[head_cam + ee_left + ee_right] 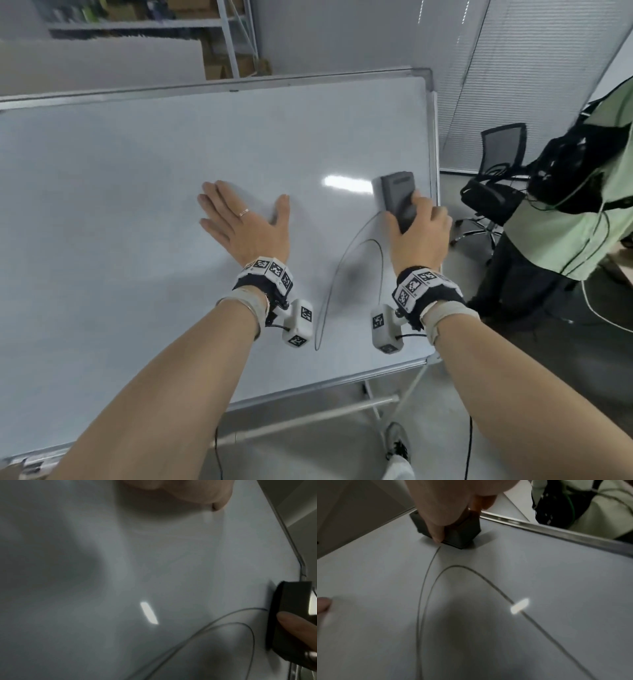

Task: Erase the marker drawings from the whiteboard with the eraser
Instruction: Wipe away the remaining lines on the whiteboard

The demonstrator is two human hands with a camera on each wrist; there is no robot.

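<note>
Near whiteboard (171, 144) rt edge: rt hand (419, 236) clamped round eraser (399, 198) sides, likely light, stiff-backed; left hand (245, 222) flat, empty.

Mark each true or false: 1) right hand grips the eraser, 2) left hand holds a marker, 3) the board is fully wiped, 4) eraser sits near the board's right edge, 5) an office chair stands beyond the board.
1. The right hand grips the eraser: true.
2. The left hand holds a marker: false. It lies flat and open on the whiteboard, holding nothing.
3. The board is fully wiped: false. Curved marker lines remain below the eraser.
4. The eraser sits near the board's right edge: true.
5. An office chair stands beyond the board: true.
</note>
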